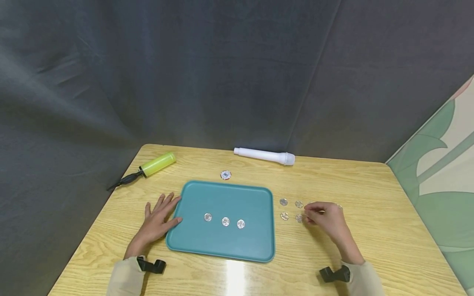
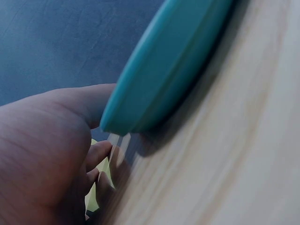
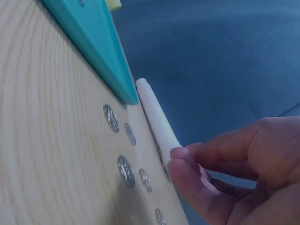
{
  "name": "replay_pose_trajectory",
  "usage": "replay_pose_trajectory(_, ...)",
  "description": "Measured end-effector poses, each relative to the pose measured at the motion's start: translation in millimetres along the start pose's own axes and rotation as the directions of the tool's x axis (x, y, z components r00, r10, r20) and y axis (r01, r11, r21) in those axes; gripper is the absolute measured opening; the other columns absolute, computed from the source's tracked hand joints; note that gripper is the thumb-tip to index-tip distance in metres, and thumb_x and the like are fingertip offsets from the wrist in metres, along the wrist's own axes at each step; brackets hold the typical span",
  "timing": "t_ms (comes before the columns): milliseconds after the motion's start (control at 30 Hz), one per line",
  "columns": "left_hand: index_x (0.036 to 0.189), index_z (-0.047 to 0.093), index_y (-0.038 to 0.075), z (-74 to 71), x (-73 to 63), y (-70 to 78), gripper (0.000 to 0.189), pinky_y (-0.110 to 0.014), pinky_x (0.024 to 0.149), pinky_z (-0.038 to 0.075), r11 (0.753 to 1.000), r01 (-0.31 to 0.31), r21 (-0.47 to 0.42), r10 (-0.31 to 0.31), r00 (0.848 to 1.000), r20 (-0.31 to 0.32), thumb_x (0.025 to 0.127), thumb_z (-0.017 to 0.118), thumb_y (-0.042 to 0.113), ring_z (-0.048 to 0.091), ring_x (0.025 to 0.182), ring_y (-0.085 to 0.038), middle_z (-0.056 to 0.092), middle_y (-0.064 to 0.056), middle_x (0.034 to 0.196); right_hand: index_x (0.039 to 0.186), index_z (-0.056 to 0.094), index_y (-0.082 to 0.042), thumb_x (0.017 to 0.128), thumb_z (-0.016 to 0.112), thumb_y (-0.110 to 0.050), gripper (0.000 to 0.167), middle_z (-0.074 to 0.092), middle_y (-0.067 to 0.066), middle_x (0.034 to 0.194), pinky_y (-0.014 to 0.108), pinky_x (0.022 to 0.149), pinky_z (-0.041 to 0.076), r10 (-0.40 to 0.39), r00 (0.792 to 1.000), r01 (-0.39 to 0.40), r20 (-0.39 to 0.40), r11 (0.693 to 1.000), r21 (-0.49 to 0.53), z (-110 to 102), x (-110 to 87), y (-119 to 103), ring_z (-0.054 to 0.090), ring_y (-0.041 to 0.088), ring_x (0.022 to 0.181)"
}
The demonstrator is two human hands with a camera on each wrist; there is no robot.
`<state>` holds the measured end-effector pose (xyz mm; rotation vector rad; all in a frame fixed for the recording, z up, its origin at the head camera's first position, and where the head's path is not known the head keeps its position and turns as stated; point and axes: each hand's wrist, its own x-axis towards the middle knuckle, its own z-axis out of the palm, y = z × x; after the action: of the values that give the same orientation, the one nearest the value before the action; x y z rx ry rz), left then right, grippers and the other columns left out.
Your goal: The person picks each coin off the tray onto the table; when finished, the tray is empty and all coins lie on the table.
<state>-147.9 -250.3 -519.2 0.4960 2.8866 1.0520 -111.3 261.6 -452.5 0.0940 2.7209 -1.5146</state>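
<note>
My left hand [image 1: 157, 222] lies spread at the left edge of a teal tray [image 1: 222, 246], its thumb and a fingertip at the rim. In the left wrist view the thumb meets the tray's side [image 2: 150, 79]. On the tray sit three silvery coins, the middle one [image 1: 225, 221] between two others. To the tray's right, my right hand [image 1: 326, 218] is over several more silvery coins [image 1: 284, 216]. Its thumb and index fingertips [image 3: 180, 171] pinch together, with a thin pale edge showing between thumb and fingers, mostly hidden. More coins [image 3: 125, 171] lie below in the right wrist view.
Behind the tray lies a poker chip [image 1: 226, 175] with a red and white rim. A white microphone-shaped stick [image 1: 263, 155] rests along the wooden table's [image 1: 370, 230] back edge. At the back left is a yellow-green hand pump [image 1: 157, 165]. A dark curtain [image 1: 222, 74] hangs behind.
</note>
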Motion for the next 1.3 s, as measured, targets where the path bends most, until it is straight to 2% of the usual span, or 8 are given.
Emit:
replay_pose_trajectory(233,0.155,0.040,0.016,-0.7,-0.1,0.8,0.069,-0.079,0.111,-0.008,1.000,-0.005,0.006,0.005,1.000,-0.004,0.095,0.067,0.036,0.010,0.152,-0.055,0.027,-0.026,0.163,0.105,0.071,0.013,0.093,0.064,0.002,0.017,0.073,0.025,0.093,0.023,0.063,0.061,-0.060,0.998,0.060,0.016,0.998,-0.025,7.8,-1.1,-15.4,0.073,0.010,0.070)
replay_pose_trajectory(433,0.154,0.041,0.016,-1.8,-0.6,2.0,0.068,-0.080,0.110,-0.007,1.000,-0.022,0.006,0.022,1.000,-0.018,0.095,0.067,0.035,0.012,0.151,-0.056,0.028,-0.027,0.162,0.103,0.072,0.009,0.093,0.065,-0.002,0.017,0.074,0.022,0.090,0.026,0.062,0.061,-0.067,0.997,0.069,0.037,0.996,-0.057,20.1,1.9,-30.4,0.072,0.014,0.068)
replay_pose_trajectory(667,0.155,0.040,0.016,-0.5,0.4,2.1,0.068,-0.079,0.111,-0.008,1.000,-0.003,0.009,0.003,1.000,-0.006,0.095,0.067,0.035,0.010,0.152,-0.054,0.027,-0.025,0.163,0.102,0.073,0.010,0.091,0.066,0.000,0.016,0.075,0.022,0.091,0.027,0.062,0.061,-0.066,0.995,0.067,0.071,0.998,-0.015,37.3,6.2,-43.3,0.073,0.016,0.069)
replay_pose_trajectory(967,0.155,0.041,0.016,-0.4,0.7,1.4,0.069,-0.079,0.111,-0.009,1.000,-0.002,0.002,0.002,1.000,-0.006,0.095,0.067,0.035,0.011,0.152,-0.054,0.027,-0.026,0.163,0.099,0.073,0.009,0.090,0.067,0.001,0.013,0.074,0.018,0.084,0.028,0.060,0.061,-0.081,0.989,0.079,0.124,0.997,0.017,63.5,10.2,-57.9,0.071,0.016,0.067)
replay_pose_trajectory(1100,0.154,0.041,0.015,0.0,0.1,1.8,0.068,-0.079,0.111,-0.009,1.000,-0.006,0.000,0.006,1.000,-0.011,0.095,0.067,0.035,0.011,0.151,-0.055,0.028,-0.026,0.163,0.098,0.074,0.008,0.088,0.067,0.002,0.013,0.072,0.013,0.079,0.023,0.056,0.058,-0.118,0.982,0.119,0.148,0.993,-0.002,77.1,10.8,-63.2,0.068,0.011,0.062)
replay_pose_trajectory(1300,0.155,0.041,0.016,-0.6,0.2,1.9,0.068,-0.078,0.111,-0.009,1.000,0.000,-0.001,0.000,1.000,-0.004,0.095,0.067,0.035,0.010,0.152,-0.054,0.027,-0.025,0.163,0.096,0.074,0.008,0.086,0.068,0.002,0.014,0.073,0.013,0.075,0.019,0.050,0.052,-0.199,0.960,0.209,0.198,0.978,-0.030,97.2,12.3,-67.5,0.064,0.009,0.055)
